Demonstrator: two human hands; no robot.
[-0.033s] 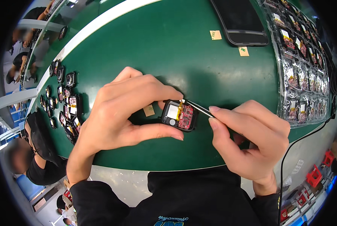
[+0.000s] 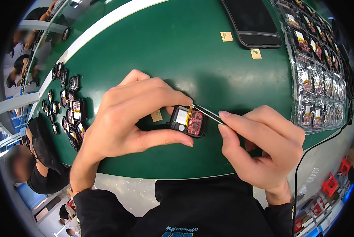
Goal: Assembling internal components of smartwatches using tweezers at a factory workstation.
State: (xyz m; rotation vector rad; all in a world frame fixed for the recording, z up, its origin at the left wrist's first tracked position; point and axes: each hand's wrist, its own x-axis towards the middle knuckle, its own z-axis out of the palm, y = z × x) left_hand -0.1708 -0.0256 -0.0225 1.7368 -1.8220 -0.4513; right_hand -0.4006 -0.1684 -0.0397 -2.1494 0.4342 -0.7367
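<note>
My left hand point(image 2: 133, 114) steadies a small black square device housing point(image 2: 188, 121), with the index finger at its far edge and the thumb along its near side. Inside the open housing are a white battery-like block point(image 2: 181, 117), a red circuit board point(image 2: 195, 122) and a strip of yellow tape point(image 2: 189, 115). Pinched between thumb and index finger of my right hand point(image 2: 264, 146) are slim tweezers point(image 2: 209, 113). Their tip meets the housing's far edge beside my left index fingertip, by a tiny white piece; whether they grip it I cannot tell.
Several similar open housings point(image 2: 77, 110) lie at the left on the green table point(image 2: 145, 47). Clear plastic trays point(image 2: 317, 94) of parts stand at the right. A black phone-like device point(image 2: 256, 23) and paper labels point(image 2: 226, 36) lie at the far side. Another person point(image 2: 42, 158) sits at the left.
</note>
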